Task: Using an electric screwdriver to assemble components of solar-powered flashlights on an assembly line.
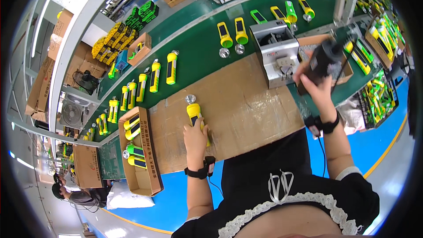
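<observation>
Fingers of the left hand [195, 137] clasp a yellow flashlight [195, 117] lying on the cardboard-covered counter [246, 105], seemingly light, rigid, best held mid-body, while right-hand fingers [316, 83] grip a black electric screwdriver [324, 57].

Brown cartons [140, 158] (left, open)

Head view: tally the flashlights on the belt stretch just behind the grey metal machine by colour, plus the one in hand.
Yellow plastic flashlights on the green belt behind the grey metal machine: 4
Green plastic flashlights there: 2
Yellow flashlight on the cardboard, gripped by the left hand: 1
Total: 7
</observation>
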`<state>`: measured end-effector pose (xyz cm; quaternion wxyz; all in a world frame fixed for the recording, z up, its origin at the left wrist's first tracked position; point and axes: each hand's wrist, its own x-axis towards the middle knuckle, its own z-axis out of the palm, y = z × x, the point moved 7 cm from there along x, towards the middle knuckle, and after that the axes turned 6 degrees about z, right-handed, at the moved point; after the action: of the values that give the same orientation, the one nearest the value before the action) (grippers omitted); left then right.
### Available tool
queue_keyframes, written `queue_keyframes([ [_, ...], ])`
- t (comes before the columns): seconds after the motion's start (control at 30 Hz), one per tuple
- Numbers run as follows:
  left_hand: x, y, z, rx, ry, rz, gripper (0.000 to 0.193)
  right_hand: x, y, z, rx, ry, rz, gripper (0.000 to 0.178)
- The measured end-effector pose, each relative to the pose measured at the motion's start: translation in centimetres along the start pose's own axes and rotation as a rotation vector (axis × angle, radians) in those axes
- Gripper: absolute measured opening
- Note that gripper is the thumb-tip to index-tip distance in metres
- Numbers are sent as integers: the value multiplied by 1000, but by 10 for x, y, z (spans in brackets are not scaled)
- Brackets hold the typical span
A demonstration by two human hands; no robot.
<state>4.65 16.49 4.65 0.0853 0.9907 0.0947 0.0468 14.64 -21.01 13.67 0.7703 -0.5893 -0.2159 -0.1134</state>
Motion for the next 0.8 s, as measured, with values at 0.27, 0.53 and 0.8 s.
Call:
queue_keyframes([
  [0.27,-41,82,5,-191,-132,426,42,54,3,2,26,175,-223,31],
  [0.53,-41,139,11,-235,171,654,49,63,12,12,-97,138,-134,31],
  [0.8,-38,136,20,-281,175,560,43,41,6,30,-30,22,131,36],
])
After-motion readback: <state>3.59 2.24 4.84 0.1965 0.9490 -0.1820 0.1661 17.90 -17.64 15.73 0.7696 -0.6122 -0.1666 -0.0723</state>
